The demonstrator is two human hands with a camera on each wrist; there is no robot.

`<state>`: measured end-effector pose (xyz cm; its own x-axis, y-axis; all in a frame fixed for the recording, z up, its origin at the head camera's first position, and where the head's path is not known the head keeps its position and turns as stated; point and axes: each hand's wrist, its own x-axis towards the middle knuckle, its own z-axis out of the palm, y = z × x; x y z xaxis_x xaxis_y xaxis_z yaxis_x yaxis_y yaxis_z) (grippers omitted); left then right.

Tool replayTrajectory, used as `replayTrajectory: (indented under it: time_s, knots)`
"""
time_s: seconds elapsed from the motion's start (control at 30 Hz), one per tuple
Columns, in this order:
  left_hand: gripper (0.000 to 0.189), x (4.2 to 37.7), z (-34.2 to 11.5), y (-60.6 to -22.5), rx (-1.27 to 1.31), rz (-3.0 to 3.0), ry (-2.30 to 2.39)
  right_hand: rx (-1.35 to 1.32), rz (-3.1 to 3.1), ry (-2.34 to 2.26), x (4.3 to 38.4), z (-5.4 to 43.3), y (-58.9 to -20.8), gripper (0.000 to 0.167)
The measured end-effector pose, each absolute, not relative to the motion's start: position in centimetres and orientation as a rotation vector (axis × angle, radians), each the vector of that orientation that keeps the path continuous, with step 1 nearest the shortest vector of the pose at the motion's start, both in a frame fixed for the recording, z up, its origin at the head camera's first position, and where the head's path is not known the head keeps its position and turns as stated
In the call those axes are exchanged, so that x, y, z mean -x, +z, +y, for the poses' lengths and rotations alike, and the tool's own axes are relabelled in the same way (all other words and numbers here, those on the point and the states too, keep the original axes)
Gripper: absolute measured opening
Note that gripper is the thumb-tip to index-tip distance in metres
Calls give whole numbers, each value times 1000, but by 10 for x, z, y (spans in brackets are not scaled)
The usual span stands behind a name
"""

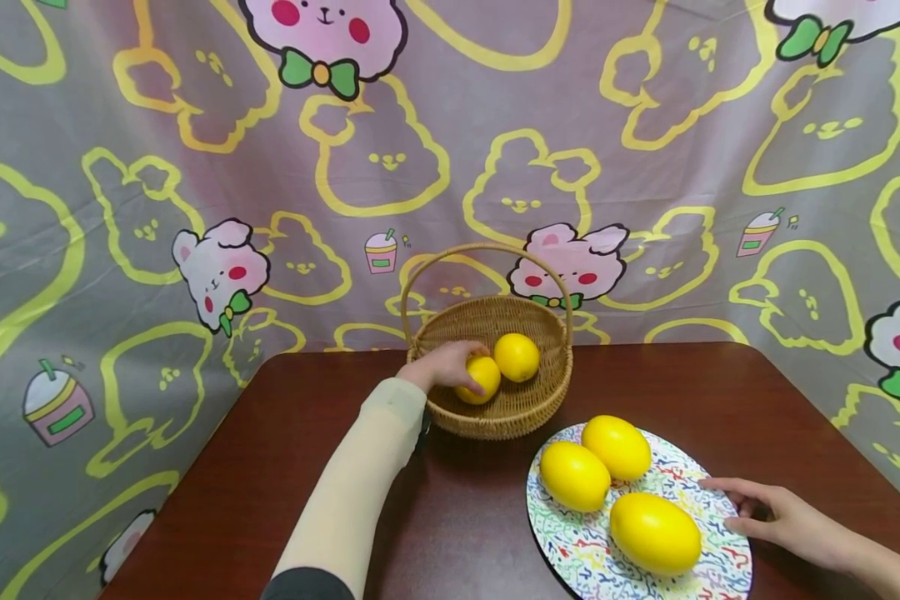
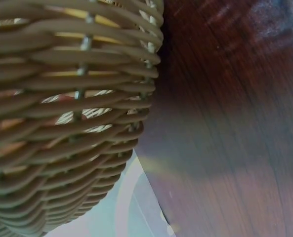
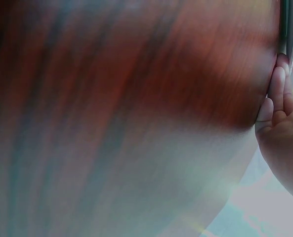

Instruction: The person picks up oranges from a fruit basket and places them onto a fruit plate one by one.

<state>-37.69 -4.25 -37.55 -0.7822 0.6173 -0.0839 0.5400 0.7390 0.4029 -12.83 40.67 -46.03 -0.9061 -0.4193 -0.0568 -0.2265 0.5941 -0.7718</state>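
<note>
A wicker basket (image 1: 487, 425) with an arched handle stands at the back of the table. Inside it, my left hand (image 1: 450, 364) grips one lemon (image 1: 482, 382), fingers and thumb curled about it. A second lemon (image 1: 517, 357) lies just to the right, in the basket. In the left wrist view the basket's woven side (image 2: 62, 123) hides that hand. At the front right, a round patterned plate (image 1: 708, 521) bears three more lemons (image 1: 656, 533). My right hand (image 1: 787, 521) holds the plate's right rim, and the right wrist view shows fingers (image 3: 278, 84) against its edge.
The dark brown wooden table (image 1: 270, 467) extends left of the basket and plate. A curtain (image 1: 435, 125) printed with cartoon rabbits hangs behind and along both sides. My left sleeve (image 1: 360, 483) crosses the table's middle, in front of the basket.
</note>
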Motion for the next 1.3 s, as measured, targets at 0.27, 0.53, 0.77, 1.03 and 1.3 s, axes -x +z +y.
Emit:
replayTrajectory:
  time_s: [0.27,0.53,0.77,1.03,1.3]
  knots:
    - [70,376,-41,-371,-922,2651,556,567,2624,-1169,128,407,-461,46]
    - [72,374,-42,-370,-902,2574,584,557,2618,-1177,128,406,-460,45]
    - [74,372,-43,-371,-887,2527,609,522,2599,-1178,128,406,-459,45]
    - [79,370,-42,-370,-895,2462,514,536,2569,-1212,129,407,-461,45]
    - [86,367,-43,-372,-889,2408,481,521,2576,-1202,129,407,-462,46]
